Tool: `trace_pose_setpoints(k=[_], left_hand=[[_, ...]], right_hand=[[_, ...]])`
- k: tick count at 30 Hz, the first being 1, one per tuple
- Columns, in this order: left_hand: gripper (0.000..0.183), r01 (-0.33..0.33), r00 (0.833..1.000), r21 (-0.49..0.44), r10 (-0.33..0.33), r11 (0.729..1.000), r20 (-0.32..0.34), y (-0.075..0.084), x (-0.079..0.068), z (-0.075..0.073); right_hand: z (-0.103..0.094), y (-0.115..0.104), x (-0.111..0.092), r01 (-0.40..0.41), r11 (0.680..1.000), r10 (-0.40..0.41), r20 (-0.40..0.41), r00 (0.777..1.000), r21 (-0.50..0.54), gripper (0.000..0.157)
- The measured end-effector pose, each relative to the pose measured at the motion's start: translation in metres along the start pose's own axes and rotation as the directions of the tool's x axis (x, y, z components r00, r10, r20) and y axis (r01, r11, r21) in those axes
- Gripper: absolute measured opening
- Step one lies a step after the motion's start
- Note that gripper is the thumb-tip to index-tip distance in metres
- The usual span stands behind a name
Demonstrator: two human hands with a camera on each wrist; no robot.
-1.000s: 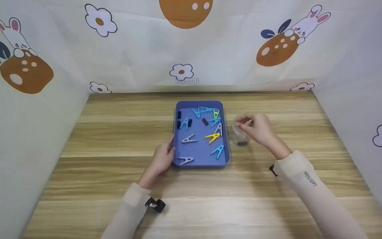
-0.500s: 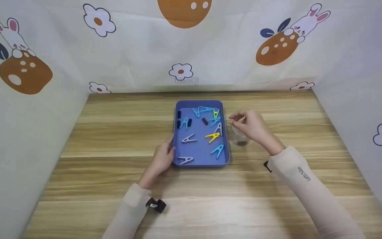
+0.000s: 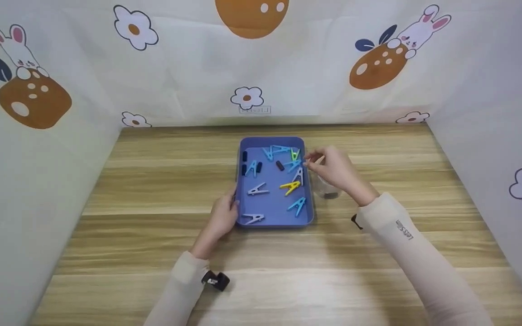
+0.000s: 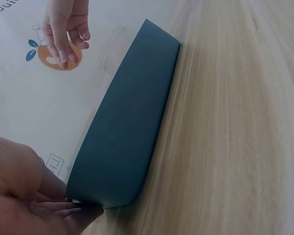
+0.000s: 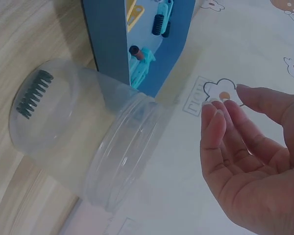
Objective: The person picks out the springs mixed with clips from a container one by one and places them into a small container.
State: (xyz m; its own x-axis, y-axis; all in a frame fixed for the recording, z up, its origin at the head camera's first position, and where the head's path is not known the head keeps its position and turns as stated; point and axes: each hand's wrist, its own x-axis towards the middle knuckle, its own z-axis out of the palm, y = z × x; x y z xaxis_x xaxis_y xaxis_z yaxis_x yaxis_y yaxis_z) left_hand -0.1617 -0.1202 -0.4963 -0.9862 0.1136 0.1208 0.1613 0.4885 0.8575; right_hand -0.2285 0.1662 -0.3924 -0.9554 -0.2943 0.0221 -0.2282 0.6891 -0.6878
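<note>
Wood-grain table (image 3: 166, 181) here, blue tray (image 3: 274, 212) on it, clothes pegs (image 3: 291, 186) inside; the left hand (image 3: 223, 215) grips the tray's left side. Clear jar (image 5: 125, 147) just right of the tray, the right hand (image 3: 332, 167) near it, fingers loosely bent, thumb apart. Rabbit-printed wall (image 3: 188, 68) behind the tray!

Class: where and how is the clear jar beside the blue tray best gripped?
The clear jar is probably best gripped round its straight body, below the ridged neck, from the right: it stands upright, with the blue tray close on its left.
</note>
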Motion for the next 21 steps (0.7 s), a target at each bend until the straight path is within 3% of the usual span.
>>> trace_pose_setpoints(k=[7,21], left_hand=[[0.050,-0.025,0.999,0.016,0.025,1.000,-0.020,0.000,-0.001,0.002],[0.051,0.007,1.000,0.009,-0.007,1.000,-0.017,0.001,0.000,0.003]], right_hand=[[0.005,-0.001,0.007,0.010,1.000,-0.010,0.027,1.000,-0.012,0.020],[0.012,-0.005,0.022,-0.055,0.998,0.055,0.092,0.994,0.004,0.025]])
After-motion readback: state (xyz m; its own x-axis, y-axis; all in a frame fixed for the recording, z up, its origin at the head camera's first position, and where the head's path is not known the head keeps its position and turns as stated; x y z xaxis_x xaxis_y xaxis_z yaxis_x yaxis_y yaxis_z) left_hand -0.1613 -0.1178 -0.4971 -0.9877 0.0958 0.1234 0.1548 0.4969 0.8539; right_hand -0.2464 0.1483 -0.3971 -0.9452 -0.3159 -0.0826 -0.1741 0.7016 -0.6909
